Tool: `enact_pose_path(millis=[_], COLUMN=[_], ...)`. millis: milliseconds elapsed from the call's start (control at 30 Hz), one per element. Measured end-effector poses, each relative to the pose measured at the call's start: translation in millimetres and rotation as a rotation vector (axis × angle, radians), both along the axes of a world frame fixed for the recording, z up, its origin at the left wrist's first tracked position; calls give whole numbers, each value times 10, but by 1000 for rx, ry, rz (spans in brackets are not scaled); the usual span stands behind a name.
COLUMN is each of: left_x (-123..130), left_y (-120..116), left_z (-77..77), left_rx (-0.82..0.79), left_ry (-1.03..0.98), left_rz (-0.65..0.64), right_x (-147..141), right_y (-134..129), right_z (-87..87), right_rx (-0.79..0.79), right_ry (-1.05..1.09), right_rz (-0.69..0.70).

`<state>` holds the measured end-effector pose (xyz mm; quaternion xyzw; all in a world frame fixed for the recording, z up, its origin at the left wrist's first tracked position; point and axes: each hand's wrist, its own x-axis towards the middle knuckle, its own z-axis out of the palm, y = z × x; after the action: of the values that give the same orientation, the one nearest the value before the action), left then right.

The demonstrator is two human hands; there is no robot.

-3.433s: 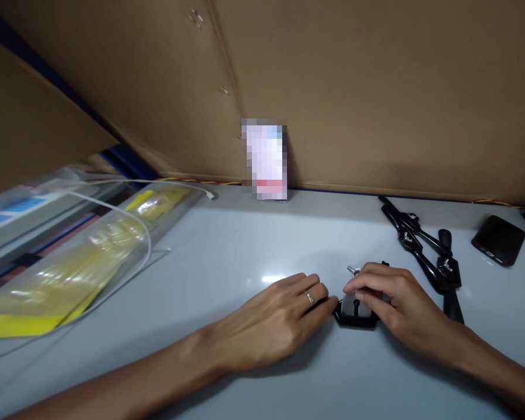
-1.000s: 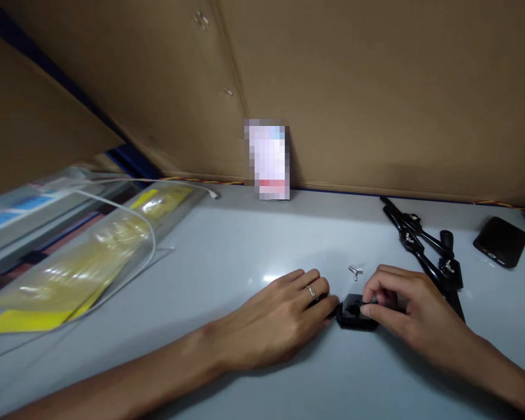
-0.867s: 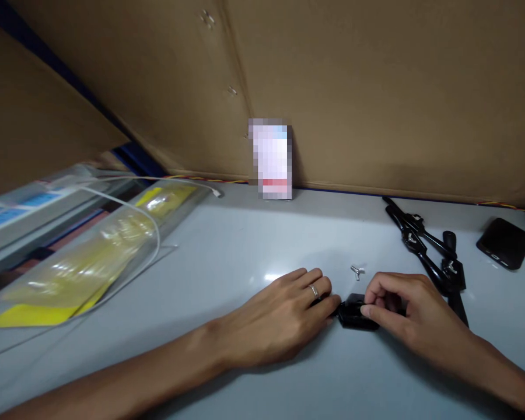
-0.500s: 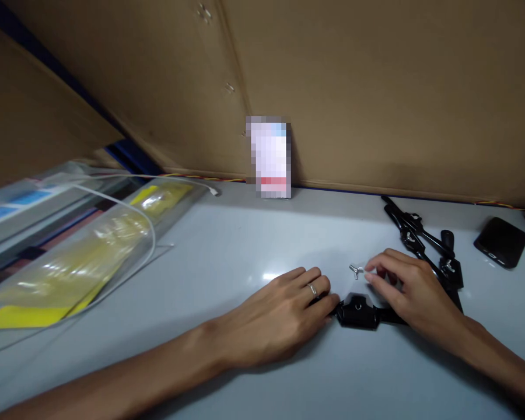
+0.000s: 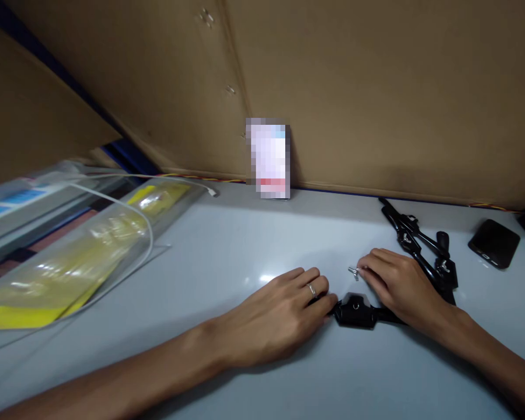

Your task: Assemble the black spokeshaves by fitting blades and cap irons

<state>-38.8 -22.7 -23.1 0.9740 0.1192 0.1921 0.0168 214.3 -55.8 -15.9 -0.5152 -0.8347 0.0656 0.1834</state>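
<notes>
A black spokeshave [image 5: 355, 312] lies on the table in front of me, a round hole in the middle of its body. My left hand [image 5: 295, 303], with a ring on one finger, is closed around its left handle, which the fingers mostly hide. Just above the body, my right hand [image 5: 389, 277] pinches a small silver wing screw [image 5: 353, 272] between thumb and fingertips. The screw's threaded end points left. Under the right wrist, part of the spokeshave's other handle is covered.
Several more black spokeshaves [image 5: 413, 239] lie in a heap behind my right hand. Right of them is a dark, flat device [image 5: 494, 244]. A blurred upright screen [image 5: 269, 158] leans on the cardboard wall [image 5: 376, 87]. Yellow plastic packaging [image 5: 96, 251] and a white cable [image 5: 151, 233] lie left.
My right thumb and fingers have closed on the wing screw, which was at the fingertips before. The left hand stays on the spokeshave handle. The view has shifted slightly.
</notes>
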Motion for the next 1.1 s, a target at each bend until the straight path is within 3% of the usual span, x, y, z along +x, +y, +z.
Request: enact_pose_path(millis=[200,367,567,833,1100], left_x=[11,-8,-19,-14,-10], left_y=[-1,3,7,8,-1], left_z=[26,22,3,5,16], left_rx=[10,48,56,49,23], left_ry=[-6,-5,-8,-7,6], left_rz=[-10,-26,-35,-33,-18], right_x=[27,1,-51,-44,-54], right_y=[-79,-200,-244,-254,-276], right_z=[107,168,132,96,149], right_rx=[175,97,90,216,146], right_ry=[-34,98,108,-92,-143], right_rz=[22,126,219,246,251])
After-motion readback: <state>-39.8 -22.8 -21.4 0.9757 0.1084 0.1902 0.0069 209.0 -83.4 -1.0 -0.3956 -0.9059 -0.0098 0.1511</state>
